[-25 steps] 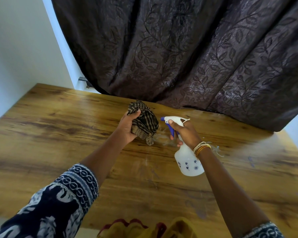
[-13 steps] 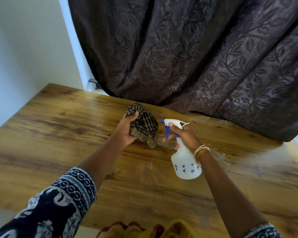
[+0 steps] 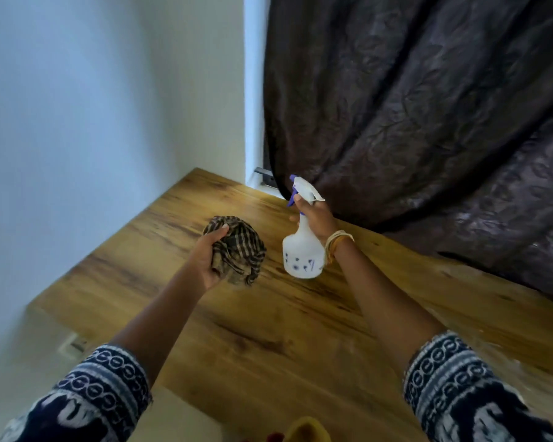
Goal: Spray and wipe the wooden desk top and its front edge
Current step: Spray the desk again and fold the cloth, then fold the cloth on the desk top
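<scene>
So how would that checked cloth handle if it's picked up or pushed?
Probably floppy: the checked cloth sits bunched in folds in the left hand, with a corner drooping. Likely light, held by one hand. It should drag across the desk, not roll.

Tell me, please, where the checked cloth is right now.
In the head view, the checked cloth is bunched in the left hand over the wooden desk top, just left of the spray bottle.
</scene>
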Motion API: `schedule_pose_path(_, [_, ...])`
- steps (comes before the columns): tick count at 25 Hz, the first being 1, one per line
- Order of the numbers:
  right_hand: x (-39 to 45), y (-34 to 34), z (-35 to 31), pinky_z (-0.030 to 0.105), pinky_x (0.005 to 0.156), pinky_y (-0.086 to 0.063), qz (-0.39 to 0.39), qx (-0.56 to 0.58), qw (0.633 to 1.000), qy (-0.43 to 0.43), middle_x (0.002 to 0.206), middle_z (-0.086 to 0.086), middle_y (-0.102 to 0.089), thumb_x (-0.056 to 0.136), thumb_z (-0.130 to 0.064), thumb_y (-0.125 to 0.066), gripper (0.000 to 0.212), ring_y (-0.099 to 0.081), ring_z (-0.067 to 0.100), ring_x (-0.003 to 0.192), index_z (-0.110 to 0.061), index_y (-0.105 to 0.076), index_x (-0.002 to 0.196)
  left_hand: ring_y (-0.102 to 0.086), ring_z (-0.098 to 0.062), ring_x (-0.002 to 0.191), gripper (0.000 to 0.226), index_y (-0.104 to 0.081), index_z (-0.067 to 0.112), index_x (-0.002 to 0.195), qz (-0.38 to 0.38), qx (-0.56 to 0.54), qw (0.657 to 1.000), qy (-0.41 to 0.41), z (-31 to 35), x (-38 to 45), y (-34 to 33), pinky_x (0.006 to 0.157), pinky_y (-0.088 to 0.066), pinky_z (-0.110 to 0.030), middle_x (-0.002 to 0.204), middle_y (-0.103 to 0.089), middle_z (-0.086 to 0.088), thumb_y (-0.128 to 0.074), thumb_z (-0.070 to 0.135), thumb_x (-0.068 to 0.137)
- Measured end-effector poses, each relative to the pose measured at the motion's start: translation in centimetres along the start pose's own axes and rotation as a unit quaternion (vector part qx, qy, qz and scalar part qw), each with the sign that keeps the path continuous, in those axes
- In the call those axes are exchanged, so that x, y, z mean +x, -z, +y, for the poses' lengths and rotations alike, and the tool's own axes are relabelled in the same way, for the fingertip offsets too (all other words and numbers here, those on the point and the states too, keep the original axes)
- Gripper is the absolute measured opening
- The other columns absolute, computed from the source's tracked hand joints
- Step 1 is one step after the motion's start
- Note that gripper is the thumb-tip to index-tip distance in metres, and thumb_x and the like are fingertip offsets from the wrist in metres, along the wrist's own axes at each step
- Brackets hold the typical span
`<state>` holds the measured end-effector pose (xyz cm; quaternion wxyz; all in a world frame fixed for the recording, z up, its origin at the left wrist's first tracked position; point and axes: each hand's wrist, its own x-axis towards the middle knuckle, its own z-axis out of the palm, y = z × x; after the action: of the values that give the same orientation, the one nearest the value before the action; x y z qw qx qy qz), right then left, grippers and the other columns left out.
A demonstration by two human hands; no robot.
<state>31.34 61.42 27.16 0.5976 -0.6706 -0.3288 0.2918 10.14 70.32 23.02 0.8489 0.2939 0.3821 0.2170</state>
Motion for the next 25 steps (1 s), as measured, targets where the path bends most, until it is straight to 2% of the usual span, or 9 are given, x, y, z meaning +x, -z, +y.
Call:
schedule_pose_path(4, [3.4, -6.4, 0.0, 0.023, 0.075, -0.047, 0.034, -0.034, 0.999, -0.01, 0.088, 0.005, -0.06, 0.094, -0.015, -0.063, 0.03, -0.056, 0.013, 0.077, 0.002, -0.06, 0.119, -0.068, -0.033, 0.098, 0.047, -0.056, -0.001, 0.126, 0.017, -0.02, 1.0, -0.017, 2.2, -1.0, 3.8, 0.073, -0.057, -0.039, 0.118, -0.066, -0.023, -0.062, 0.028, 0.089])
schedule_pose_path(10, [2.9, -9.0, 2.0, 0.025, 0.07, -0.042, 0.095, -0.046, 0.994, -0.023, 0.076, -0.005, -0.06, 0.087, -0.019, -0.073, 0.011, -0.054, 0.005, 0.066, -0.013, -0.066, 0.092, -0.065, -0.035, 0.108, 0.048, -0.056, 0.0, 0.125, 0.037, -0.002, 0.999, -0.009, 2.4, -0.9, 5.8, 0.097, -0.05, -0.046, 0.116, -0.068, -0.022, -0.065, 0.027, 0.087])
schedule_pose_path(12, [2.6, -8.9, 1.6, 0.025, 0.071, -0.042, 0.083, -0.067, 0.994, -0.037, 0.079, -0.006, -0.061, 0.085, -0.02, -0.075, 0.018, -0.056, 0.006, 0.069, -0.013, -0.066, 0.098, -0.065, -0.035, 0.108, 0.047, -0.057, 0.0, 0.124, 0.035, 0.014, 0.999, 0.003, 2.4, -0.8, 5.6, 0.094, -0.052, -0.045, 0.115, -0.069, -0.022, -0.066, 0.027, 0.087])
schedule_pose_path(14, [2.1, -8.4, 0.9, 0.029, 0.079, -0.046, 0.062, -0.105, 0.991, -0.055, 0.101, -0.001, -0.06, 0.08, -0.024, -0.081, 0.046, -0.059, 0.014, 0.087, -0.011, -0.059, 0.118, -0.066, -0.035, 0.107, 0.046, -0.058, 0.0, 0.123, 0.019, 0.035, 0.999, 0.017, 1.8, -1.1, 4.6, 0.09, -0.053, -0.044, 0.114, -0.069, -0.021, -0.066, 0.027, 0.087])
schedule_pose_path(16, [0.4, -7.8, 0.2, 0.032, 0.087, -0.047, 0.104, -0.103, 0.987, -0.068, 0.122, -0.002, -0.045, 0.077, -0.028, -0.081, 0.075, -0.052, 0.015, 0.102, -0.013, -0.042, 0.139, -0.066, -0.035, 0.106, 0.042, -0.059, -0.001, 0.121, 0.0, 0.051, 0.998, 0.035, 1.2, -1.4, 3.4, 0.089, -0.053, -0.043, 0.114, -0.068, -0.022, -0.064, 0.025, 0.088])
schedule_pose_path(17, [-1.0, -7.6, 0.1, 0.033, 0.086, -0.048, 0.131, -0.07, 0.985, -0.082, 0.126, -0.002, -0.043, 0.079, -0.03, -0.078, 0.075, -0.051, 0.016, 0.104, -0.014, -0.039, 0.142, -0.066, -0.035, 0.106, 0.041, -0.059, -0.001, 0.121, -0.011, 0.059, 0.997, 0.043, 0.9, -1.5, 2.8, 0.089, -0.053, -0.043, 0.114, -0.068, -0.023, -0.063, 0.024, 0.088])
schedule_pose_path(19, [-4.3, -6.9, 0.2, 0.036, 0.08, -0.049, 0.072, 0.052, 0.981, -0.172, 0.131, 0.007, -0.054, 0.086, -0.035, -0.069, 0.062, -0.058, 0.023, 0.105, -0.015, -0.044, 0.139, -0.065, -0.035, 0.103, 0.044, -0.057, -0.002, 0.123, -0.047, 0.067, 0.995, 0.061, 0.1, -1.6, 1.4, 0.091, -0.052, -0.043, 0.113, -0.068, -0.023, -0.059, 0.023, 0.086])
schedule_pose_path(22, [-10.3, -4.3, 1.9, 0.042, 0.089, -0.052, -0.137, 0.187, 0.926, -0.298, 0.11, 0.014, -0.07, 0.092, -0.029, -0.061, 0.04, -0.066, 0.029, 0.099, -0.008, -0.061, 0.126, -0.065, -0.034, 0.095, 0.044, -0.057, -0.002, 0.123, -0.107, 0.093, 0.986, 0.086, -2.4, -2.5, -1.6, 0.086, -0.052, -0.042, 0.106, -0.067, -0.022, -0.051, 0.017, 0.084])
schedule_pose_path(25, [-13.6, -0.4, 4.1, 0.041, 0.078, -0.059, -0.096, 0.191, 0.924, -0.318, 0.111, 0.02, -0.069, 0.09, -0.015, -0.064, 0.033, -0.07, 0.029, 0.087, -0.002, -0.064, 0.12, -0.068, -0.031, 0.09, 0.029, -0.06, 0.006, 0.117, -0.082, 0.244, 0.965, 0.055, -5.4, -3.5, -5.5, 0.073, -0.06, -0.039, 0.101, -0.069, -0.018, -0.053, 0.008, 0.089])
